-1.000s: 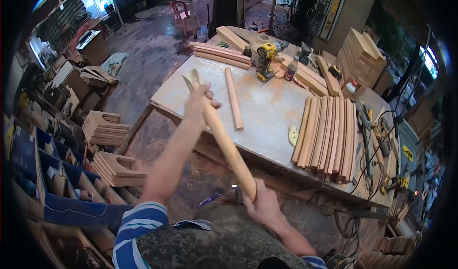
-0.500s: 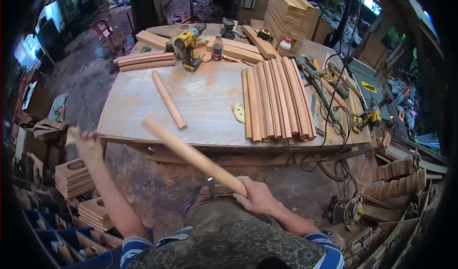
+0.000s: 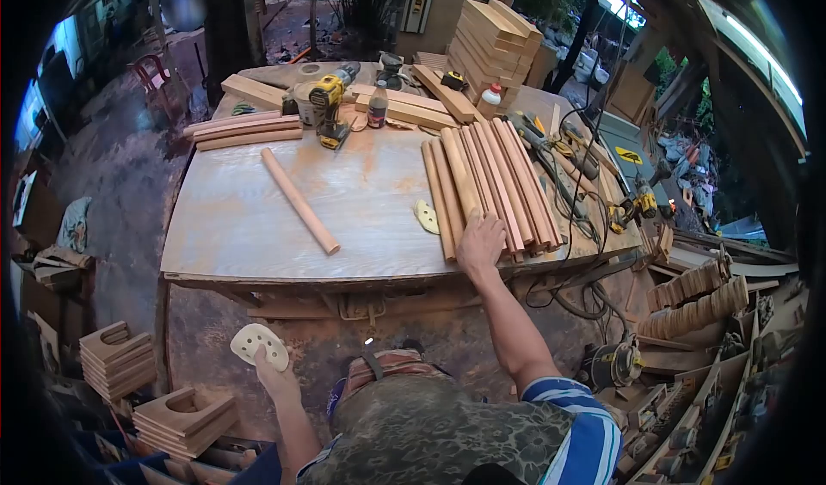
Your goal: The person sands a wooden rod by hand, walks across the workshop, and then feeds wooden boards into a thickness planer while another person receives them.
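Note:
My left hand (image 3: 280, 383), low in front of the table, pinches a pale round sanding disc (image 3: 249, 339) with dark holes in it. At the near end of a row of rounded wooden rods (image 3: 514, 184), my right hand (image 3: 482, 242) has its fingers around the end of one wooden rod (image 3: 460, 171), which lies among the others. A second, yellowish sanding disc (image 3: 425, 217) rests on the tabletop, left of the row. One single rod (image 3: 299, 201) lies apart, slanting across the left half of the table.
The worktable (image 3: 232, 244) also bears a yellow drill (image 3: 328, 102), a bottle (image 3: 378, 107), more rods (image 3: 245, 131) and stacked boards (image 3: 495, 42). Power tools and cables (image 3: 572, 171) lie at right. Stacked wooden pieces with cutouts (image 3: 185, 420) stand low at left.
My right hand has carried the rod from in front of me onto the row on the table. My left hand has come from the far left inward, sanding disc in its fingers.

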Action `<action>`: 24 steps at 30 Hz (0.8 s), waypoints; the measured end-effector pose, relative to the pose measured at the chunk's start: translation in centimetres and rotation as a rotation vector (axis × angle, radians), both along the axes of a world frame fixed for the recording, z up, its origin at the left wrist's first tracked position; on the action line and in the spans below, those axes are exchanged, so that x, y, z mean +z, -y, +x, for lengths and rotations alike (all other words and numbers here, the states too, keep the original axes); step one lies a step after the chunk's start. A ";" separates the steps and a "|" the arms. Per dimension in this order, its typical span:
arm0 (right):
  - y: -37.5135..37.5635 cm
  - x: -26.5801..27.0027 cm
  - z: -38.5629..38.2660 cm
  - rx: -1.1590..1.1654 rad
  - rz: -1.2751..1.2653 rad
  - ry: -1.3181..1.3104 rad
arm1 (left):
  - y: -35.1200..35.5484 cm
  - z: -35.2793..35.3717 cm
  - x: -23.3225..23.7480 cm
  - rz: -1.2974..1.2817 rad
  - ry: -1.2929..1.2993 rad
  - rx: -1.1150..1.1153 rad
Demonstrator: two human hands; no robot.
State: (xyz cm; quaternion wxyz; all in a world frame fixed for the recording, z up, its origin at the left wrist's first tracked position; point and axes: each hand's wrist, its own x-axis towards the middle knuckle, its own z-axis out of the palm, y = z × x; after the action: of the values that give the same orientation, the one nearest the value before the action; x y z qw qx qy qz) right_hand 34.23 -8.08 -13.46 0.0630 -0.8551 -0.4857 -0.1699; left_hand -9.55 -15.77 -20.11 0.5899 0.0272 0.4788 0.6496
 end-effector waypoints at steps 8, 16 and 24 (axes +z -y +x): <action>-1.6 -0.3 -0.5 -0.062 -0.131 0.031 | -1.5 -7.7 1.1 0.152 -0.266 0.003; -1.8 0.3 -4.5 0.231 0.204 -0.039 | -4.4 -6.6 1.7 0.167 -0.448 0.025; -9.8 -4.3 -21.0 0.771 0.050 -0.594 | -8.0 -1.7 3.3 0.146 -0.665 -0.062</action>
State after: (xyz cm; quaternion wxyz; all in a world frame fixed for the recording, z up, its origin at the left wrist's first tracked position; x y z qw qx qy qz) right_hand 13.27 1.70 -17.81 0.2780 -0.6225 -0.7239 0.1057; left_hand -11.21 -7.80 -16.84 0.4176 0.2942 0.5960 0.6195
